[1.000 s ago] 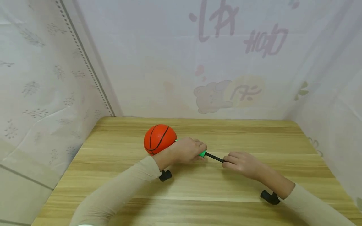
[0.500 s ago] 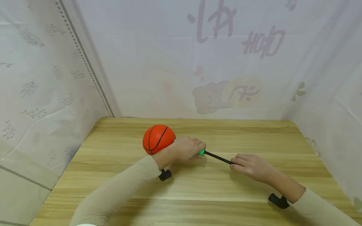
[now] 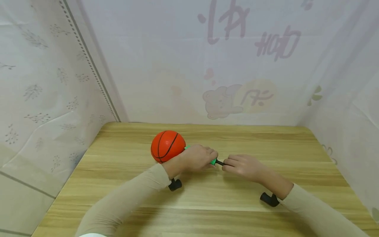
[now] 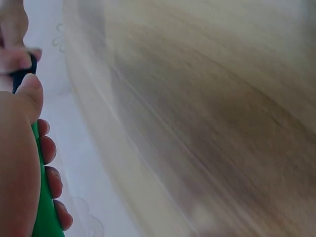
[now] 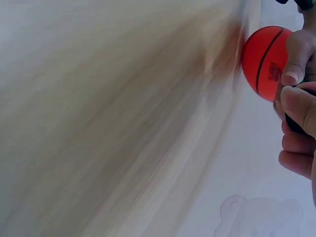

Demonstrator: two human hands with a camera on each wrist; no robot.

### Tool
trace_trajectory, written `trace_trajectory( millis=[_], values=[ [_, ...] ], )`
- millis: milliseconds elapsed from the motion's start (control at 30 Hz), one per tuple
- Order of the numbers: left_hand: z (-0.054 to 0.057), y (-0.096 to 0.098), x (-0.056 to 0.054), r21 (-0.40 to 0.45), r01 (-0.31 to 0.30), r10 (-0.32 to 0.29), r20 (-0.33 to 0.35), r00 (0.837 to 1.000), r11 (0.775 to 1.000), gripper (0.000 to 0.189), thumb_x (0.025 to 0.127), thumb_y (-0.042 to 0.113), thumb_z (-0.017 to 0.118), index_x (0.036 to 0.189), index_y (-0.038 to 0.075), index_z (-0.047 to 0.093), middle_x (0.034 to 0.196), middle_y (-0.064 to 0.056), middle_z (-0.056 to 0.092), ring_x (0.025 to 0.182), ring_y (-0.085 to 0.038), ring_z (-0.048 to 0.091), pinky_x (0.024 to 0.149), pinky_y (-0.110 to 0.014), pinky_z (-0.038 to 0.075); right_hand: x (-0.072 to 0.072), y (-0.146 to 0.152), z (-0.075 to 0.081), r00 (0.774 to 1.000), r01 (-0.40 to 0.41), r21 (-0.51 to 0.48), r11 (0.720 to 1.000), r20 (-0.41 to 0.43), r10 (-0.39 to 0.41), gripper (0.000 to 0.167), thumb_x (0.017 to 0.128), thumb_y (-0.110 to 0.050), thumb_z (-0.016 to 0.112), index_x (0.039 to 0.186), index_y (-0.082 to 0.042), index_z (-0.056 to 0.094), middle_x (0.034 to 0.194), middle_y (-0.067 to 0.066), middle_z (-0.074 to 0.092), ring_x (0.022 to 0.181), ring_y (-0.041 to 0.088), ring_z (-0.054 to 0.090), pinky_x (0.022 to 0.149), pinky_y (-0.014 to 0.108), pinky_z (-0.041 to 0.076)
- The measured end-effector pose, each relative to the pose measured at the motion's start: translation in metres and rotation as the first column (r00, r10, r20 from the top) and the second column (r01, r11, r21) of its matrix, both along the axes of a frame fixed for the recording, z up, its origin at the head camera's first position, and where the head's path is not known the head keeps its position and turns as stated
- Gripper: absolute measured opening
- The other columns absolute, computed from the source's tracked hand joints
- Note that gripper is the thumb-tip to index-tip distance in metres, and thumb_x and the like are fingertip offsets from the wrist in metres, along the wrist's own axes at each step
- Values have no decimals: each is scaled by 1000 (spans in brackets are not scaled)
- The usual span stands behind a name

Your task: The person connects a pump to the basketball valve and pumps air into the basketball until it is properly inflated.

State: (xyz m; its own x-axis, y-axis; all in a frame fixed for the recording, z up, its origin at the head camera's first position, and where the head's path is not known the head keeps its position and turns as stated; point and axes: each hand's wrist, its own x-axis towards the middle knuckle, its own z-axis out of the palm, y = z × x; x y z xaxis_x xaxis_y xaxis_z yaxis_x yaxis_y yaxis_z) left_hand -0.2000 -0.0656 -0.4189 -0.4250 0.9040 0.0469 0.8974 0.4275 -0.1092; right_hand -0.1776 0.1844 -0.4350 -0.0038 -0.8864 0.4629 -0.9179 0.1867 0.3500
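A green hand pump (image 3: 213,161) lies in the grip of my left hand (image 3: 196,157), whose fingers wrap its barrel in the left wrist view. From its right end comes a black plunger rod (image 3: 220,162), of which only a short length shows. My right hand (image 3: 244,167) grips the black handle (image 5: 295,124) at the rod's end, the thumb lying over it. At the pump's left end, an orange toy basketball (image 3: 167,146) with black lines sits right against the green tip. Whether a needle enters the ball is hidden.
The wood-grain table (image 3: 225,200) reaches back to a pale printed cloth (image 3: 165,65) hung behind and at both sides. A black mount (image 3: 175,185) hangs below the left wrist and another black mount (image 3: 270,199) below the right.
My right hand first drew away to the right, lengthening the visible rod, then moved back left close to my left hand. The left hand and basketball stay nearly in place.
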Motion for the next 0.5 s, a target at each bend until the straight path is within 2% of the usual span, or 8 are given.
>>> trace_trajectory(
  millis=[133,300,367,500],
  values=[
    [0,0,1,-14,-5,5,17,1000,1000,29,103,42,59,100,13,53,79,9,45,73,-7,49,62,-18,38,-2,-7,-1,1000,7,2,1000,12,-7,45,113,-10,23,97,-9,66,90,-1,67,76,11,59,66,20,51],
    [2,-2,-1,-2,-3,3,71,997,1000,27,103,40,59,101,13,53,80,8,47,74,-8,50,64,-19,41,-1,-7,1,1000,-12,-23,1000,13,13,44,113,-10,26,95,-9,66,89,0,67,74,11,60,65,19,51],
    [3,-4,-2,8,-8,8,95,995,1000,27,103,40,59,101,13,53,81,8,48,75,-9,50,65,-20,42,0,-3,1,1000,-20,-32,999,19,20,41,112,-9,29,95,-8,66,89,0,67,73,11,59,65,20,51],
    [4,-8,-4,12,-26,25,92,995,1000,29,103,41,59,101,13,52,82,8,49,77,-9,51,66,-21,43,5,12,2,999,-21,-60,998,23,22,36,112,-9,33,94,-7,65,89,2,68,72,13,59,64,22,53]
  ],
)
